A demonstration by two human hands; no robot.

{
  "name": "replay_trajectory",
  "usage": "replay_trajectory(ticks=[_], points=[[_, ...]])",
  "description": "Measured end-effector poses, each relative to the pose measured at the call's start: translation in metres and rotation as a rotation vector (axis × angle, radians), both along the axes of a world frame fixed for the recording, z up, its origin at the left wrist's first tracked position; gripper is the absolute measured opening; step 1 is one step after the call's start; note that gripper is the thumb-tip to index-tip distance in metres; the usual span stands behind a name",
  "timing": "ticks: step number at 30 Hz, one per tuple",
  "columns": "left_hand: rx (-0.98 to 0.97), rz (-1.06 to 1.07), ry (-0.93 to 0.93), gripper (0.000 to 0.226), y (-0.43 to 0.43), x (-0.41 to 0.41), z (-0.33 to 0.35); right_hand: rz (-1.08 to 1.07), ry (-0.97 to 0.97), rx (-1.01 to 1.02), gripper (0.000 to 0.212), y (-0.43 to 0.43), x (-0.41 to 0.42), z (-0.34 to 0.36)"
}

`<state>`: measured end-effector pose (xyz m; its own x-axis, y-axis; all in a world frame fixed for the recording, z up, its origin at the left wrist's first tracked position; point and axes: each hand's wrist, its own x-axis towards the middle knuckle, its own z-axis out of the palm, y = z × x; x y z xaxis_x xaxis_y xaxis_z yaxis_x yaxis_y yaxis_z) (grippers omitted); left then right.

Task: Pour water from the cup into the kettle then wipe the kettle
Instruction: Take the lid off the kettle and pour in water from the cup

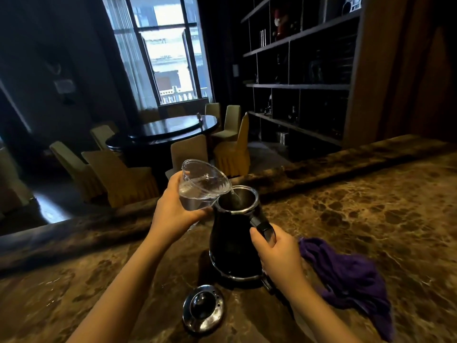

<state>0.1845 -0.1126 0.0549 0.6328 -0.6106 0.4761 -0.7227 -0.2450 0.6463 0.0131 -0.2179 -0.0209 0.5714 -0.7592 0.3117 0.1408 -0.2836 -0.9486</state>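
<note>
A black kettle (231, 243) with a chrome rim stands upright and lidless on the brown marble counter (371, 206). My left hand (173, 209) grips a clear plastic cup (202, 186), tilted with its lip over the kettle's mouth; a thin stream of water runs into the opening. My right hand (277, 253) is closed around the kettle's black handle on its right side. The kettle's chrome lid (203, 309) lies on the counter in front of the kettle. A crumpled purple cloth (351, 280) lies to the right of the kettle, beside my right hand.
The counter has a raised ledge (321, 167) along its far edge. Beyond it stand a dark round dining table (170, 131) with covered chairs, a tall window, and dark wall shelves (301, 87) at the right.
</note>
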Motion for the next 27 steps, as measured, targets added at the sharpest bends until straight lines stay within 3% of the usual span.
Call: replay_trajectory(ticks=[27], points=[[0.158, 0.097, -0.256, 0.089, -0.004, 0.001, 0.027, 0.001, 0.017, -0.024, 0.026, 0.001, 0.000, 0.000]])
